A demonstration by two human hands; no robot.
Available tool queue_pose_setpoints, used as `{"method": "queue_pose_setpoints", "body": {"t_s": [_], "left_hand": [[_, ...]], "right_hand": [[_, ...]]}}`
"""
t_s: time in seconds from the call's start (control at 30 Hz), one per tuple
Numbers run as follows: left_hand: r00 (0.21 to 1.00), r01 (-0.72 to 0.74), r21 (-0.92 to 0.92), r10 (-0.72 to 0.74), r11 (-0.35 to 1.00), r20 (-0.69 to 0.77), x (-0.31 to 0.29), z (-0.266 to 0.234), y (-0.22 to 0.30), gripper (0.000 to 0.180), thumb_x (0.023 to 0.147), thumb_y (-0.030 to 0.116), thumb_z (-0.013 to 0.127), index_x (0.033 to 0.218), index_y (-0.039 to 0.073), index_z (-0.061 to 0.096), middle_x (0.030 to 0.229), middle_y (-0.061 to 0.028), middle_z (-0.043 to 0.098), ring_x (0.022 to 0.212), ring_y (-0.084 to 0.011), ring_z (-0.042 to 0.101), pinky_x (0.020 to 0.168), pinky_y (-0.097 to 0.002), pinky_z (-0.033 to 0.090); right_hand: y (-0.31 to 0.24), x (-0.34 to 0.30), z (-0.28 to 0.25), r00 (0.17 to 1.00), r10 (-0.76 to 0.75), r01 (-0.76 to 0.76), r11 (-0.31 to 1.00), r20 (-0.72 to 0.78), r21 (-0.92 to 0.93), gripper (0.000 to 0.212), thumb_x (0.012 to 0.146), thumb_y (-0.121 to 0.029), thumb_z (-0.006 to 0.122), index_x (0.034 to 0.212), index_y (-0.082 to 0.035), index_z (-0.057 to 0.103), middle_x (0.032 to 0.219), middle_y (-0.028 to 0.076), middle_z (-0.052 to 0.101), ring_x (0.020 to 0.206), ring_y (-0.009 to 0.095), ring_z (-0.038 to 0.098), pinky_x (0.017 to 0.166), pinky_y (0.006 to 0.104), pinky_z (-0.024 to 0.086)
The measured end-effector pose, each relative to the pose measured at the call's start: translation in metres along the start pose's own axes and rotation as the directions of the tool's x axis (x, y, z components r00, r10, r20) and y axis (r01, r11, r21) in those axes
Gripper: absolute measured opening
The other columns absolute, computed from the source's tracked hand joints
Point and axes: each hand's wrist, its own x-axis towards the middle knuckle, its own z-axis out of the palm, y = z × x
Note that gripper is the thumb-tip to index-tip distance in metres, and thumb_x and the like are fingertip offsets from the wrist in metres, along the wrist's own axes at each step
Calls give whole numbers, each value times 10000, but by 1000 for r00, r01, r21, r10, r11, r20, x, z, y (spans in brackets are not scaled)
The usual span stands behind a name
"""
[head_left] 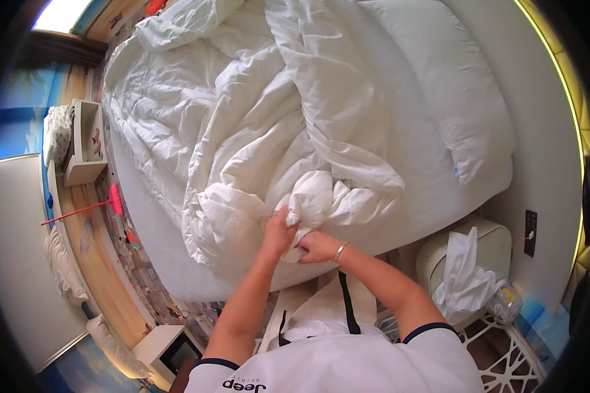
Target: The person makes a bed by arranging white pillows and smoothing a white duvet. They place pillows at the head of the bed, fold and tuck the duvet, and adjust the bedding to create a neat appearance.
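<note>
A rumpled white duvet (255, 98) lies in loose folds over the bed, its bunched near end close to me. At the mattress's near edge, my left hand (280, 232) is closed on a gathered fold of the duvet. My right hand (318, 247), with a silver bangle on its wrist, is closed on the duvet's edge just to the right and slightly nearer. Both hands are close together, and the cloth between them is bunched. Some fingertips are hidden in the folds.
A white pillow (455, 98) lies at the bed's right side on the white sheet (400, 131). Beside the near right corner stands a cream bedside cabinet (498, 242) with crumpled white cloth (464, 278) and a clear container (505, 302). A pink-headed broom (115, 199) is at left.
</note>
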Motion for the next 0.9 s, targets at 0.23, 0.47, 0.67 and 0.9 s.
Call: {"method": "queue_pose_setpoints", "body": {"t_s": [0.23, 0.47, 0.67, 0.9], "left_hand": [[974, 89, -40, -95, 995, -205, 9, -49, -9, 197, 824, 88, 648, 1011, 28, 664, 926, -218, 662, 861, -383, 641, 786, -440, 492], [893, -8, -694, -307, 720, -329, 59, -153, 37, 244, 840, 60, 614, 1056, -38, 671, 961, -101, 694, 857, -177, 659, 809, -329, 528], [940, -226, -844, -117, 486, -319, 63, -257, -75, 596, 895, 420, 419, 1261, -35, 541, 1188, -212, 601, 1088, -330, 602, 993, -484, 467], [863, 59, -124, -113, 991, -492, 101, -161, -49, 251, 832, 120, 699, 1034, -20, 654, 932, -127, 693, 832, -234, 658, 758, -354, 513]], "right_hand": [[35, 14, -90, 750, -266, 117, 955, -606, -274, 701, 685, -369, 808, 1252, -67, 529, 1235, 147, 557, 1168, 343, 503, 1054, 433, 373], [90, 15, -78, 913, 297, -399, 792, -279, -462, 501, 768, -167, 670, 1253, -84, 573, 1243, 160, 589, 1213, 361, 509, 1057, 433, 388], [175, -40, -72, 782, 463, -575, 793, -417, -200, 358, 834, -54, 512, 1173, -57, 625, 1190, 169, 627, 1055, 348, 620, 876, 439, 523], [161, -45, -109, 713, 427, -586, 798, -557, -139, 339, 838, -130, 570, 1166, -56, 620, 1202, 146, 621, 1092, 316, 598, 939, 414, 481]]}}
